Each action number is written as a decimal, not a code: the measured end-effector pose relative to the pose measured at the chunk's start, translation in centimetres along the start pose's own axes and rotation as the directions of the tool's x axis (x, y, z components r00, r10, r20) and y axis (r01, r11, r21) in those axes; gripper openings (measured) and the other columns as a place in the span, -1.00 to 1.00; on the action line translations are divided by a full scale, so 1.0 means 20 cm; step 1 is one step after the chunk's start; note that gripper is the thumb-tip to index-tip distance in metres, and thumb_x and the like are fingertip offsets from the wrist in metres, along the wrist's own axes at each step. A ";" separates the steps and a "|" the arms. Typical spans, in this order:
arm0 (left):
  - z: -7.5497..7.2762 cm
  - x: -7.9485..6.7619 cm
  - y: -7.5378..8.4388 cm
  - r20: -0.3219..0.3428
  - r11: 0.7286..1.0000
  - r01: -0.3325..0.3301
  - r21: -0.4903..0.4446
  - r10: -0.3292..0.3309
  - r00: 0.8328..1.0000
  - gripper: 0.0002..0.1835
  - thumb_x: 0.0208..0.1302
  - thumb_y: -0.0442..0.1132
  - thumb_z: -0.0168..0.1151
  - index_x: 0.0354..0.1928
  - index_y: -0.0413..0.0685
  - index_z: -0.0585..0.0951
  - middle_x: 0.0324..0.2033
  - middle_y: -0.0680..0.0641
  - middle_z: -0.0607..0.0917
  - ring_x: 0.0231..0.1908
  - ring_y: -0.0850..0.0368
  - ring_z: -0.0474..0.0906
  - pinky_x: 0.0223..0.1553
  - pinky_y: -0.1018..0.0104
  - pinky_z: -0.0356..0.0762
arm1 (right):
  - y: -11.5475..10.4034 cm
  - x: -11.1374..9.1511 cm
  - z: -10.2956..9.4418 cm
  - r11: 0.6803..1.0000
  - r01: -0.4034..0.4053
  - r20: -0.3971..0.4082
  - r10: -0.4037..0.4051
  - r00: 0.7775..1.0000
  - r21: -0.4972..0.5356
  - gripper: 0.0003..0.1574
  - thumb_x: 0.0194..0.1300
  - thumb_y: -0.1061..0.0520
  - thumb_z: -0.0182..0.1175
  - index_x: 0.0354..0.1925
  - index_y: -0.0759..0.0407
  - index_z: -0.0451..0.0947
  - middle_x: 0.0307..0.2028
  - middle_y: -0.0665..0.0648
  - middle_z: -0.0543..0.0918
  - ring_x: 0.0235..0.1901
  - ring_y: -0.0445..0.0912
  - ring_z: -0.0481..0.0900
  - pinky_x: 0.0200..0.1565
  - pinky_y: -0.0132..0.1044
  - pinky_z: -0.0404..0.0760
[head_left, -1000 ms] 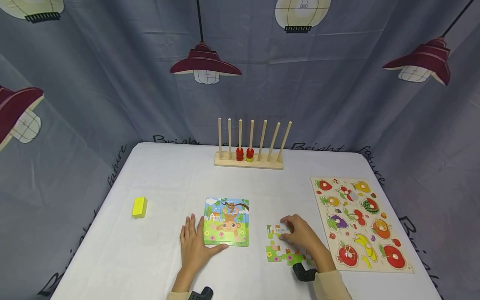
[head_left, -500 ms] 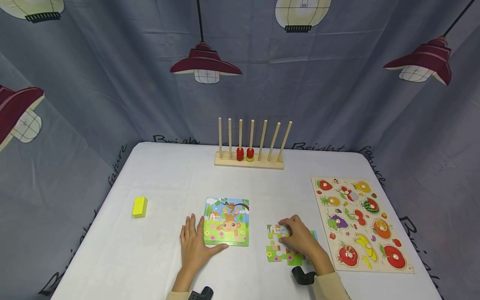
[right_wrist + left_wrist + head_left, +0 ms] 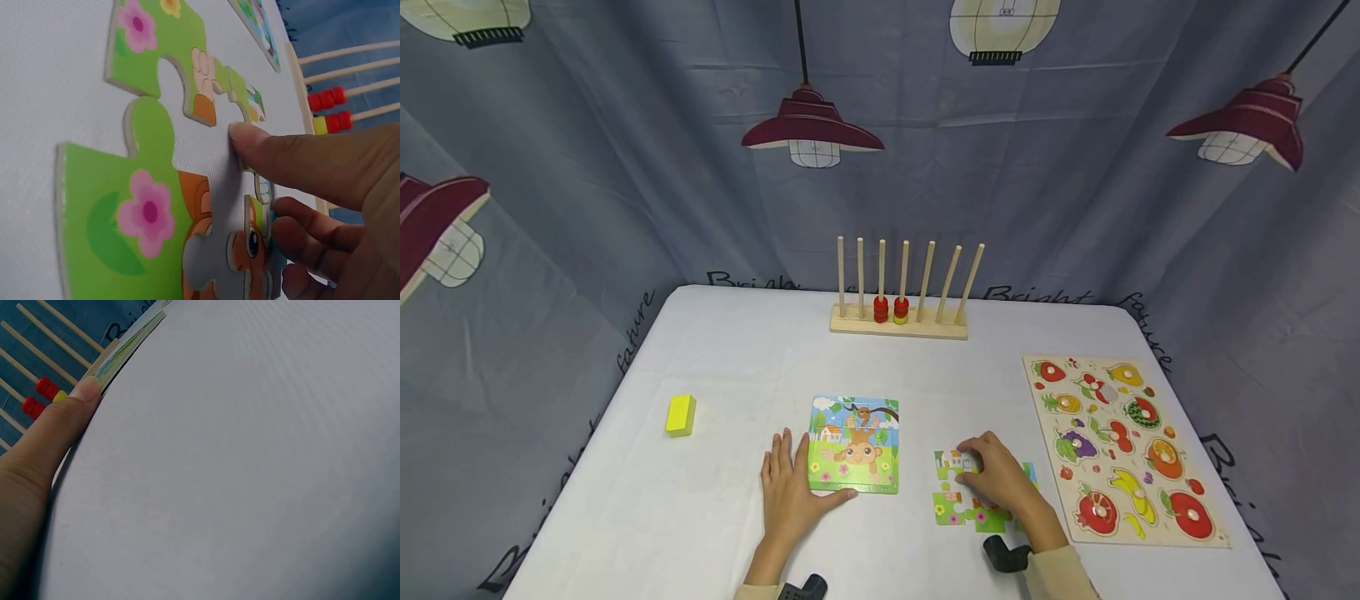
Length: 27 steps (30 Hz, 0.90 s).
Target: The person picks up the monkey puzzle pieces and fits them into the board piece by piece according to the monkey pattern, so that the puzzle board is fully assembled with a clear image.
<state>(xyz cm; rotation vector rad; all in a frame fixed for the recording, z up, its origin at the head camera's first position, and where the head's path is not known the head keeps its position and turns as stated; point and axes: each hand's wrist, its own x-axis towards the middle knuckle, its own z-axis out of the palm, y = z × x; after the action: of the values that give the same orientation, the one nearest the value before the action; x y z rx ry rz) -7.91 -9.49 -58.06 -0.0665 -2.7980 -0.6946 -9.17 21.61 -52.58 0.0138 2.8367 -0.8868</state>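
Observation:
In the head view my left hand (image 3: 790,492) lies with fingers spread at the lower left corner of a square monkey jigsaw puzzle (image 3: 853,454). Its thumb runs along the front edge; the index finger is at the left edge. The left wrist view shows the thumb (image 3: 53,431) against the puzzle's thin side. My right hand (image 3: 1000,479) bends over a second, gapped jigsaw laid flat, thumb and fingers around a house-printed jigsaw piece (image 3: 265,189). Flowered green pieces (image 3: 125,231) lie below the thumb, and the right hand covers part of this jigsaw.
A wooden peg rack (image 3: 898,325) with red and yellow beads stands at the back of the white table (image 3: 730,358). To the right lies a fruit knob puzzle board (image 3: 1108,467). A yellow block (image 3: 681,415) is at the left.
My right hand has shifted slightly left over the loose jigsaw, uncovering a blue piece at its right side. The left hand has stayed in place.

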 end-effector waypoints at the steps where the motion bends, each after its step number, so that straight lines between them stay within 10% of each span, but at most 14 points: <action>1: 0.00 0.00 0.00 0.000 1.000 0.001 -0.001 -0.001 1.000 0.30 -0.50 0.58 0.20 0.28 -0.16 0.25 0.33 -0.34 0.12 0.35 -0.25 -0.08 0.31 -0.09 -0.17 | 0.00 0.00 0.00 1.000 0.000 -0.001 0.000 1.000 0.001 -0.49 -0.12 0.12 0.42 -0.11 0.08 0.55 -0.28 0.01 0.43 -0.41 -0.19 0.30 -0.36 -0.38 0.32; 27: -0.02 0.00 0.01 0.031 1.000 0.013 -0.010 -0.012 0.999 0.31 -0.52 0.57 0.22 0.29 -0.17 0.24 0.34 -0.34 0.10 0.37 -0.23 -0.12 0.33 -0.09 -0.19 | 0.03 0.00 -0.02 0.989 -0.004 -0.059 0.013 0.998 0.148 -0.77 -0.01 0.22 0.33 -0.39 0.03 0.46 -0.52 -0.08 0.50 -0.48 -0.24 0.40 -0.41 -0.48 0.38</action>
<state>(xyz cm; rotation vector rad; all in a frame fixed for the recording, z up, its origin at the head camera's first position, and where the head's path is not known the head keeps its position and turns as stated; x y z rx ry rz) -7.80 -9.45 -57.61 -0.0619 -2.8264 -0.7170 -9.19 22.21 -52.62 0.0725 2.8163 -1.1105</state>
